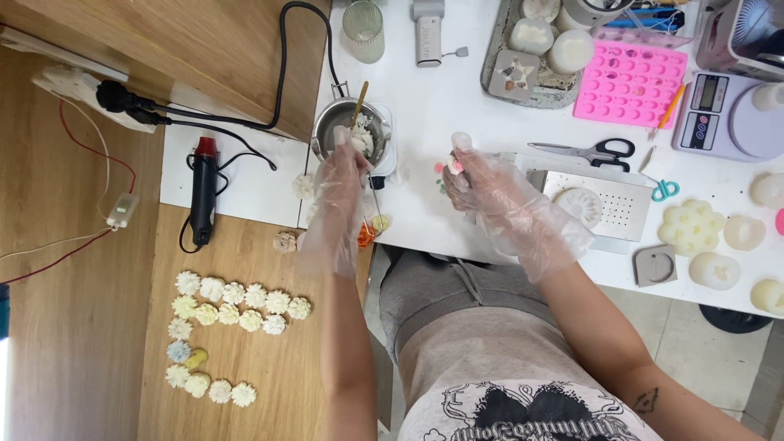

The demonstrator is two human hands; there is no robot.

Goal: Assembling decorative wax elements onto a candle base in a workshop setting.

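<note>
Beside the small metal pot, our left hand grips a stirring stick; our right hand pinches a little pink-and-white wax piece, maybe to dip next

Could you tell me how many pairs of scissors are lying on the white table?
2. A large black-handled pair of scissors lies right of the gloved right hand, below the pink mould. A small teal-handled pair lies further right, beside the perforated metal plate. Others may be hidden among the clutter.
</note>
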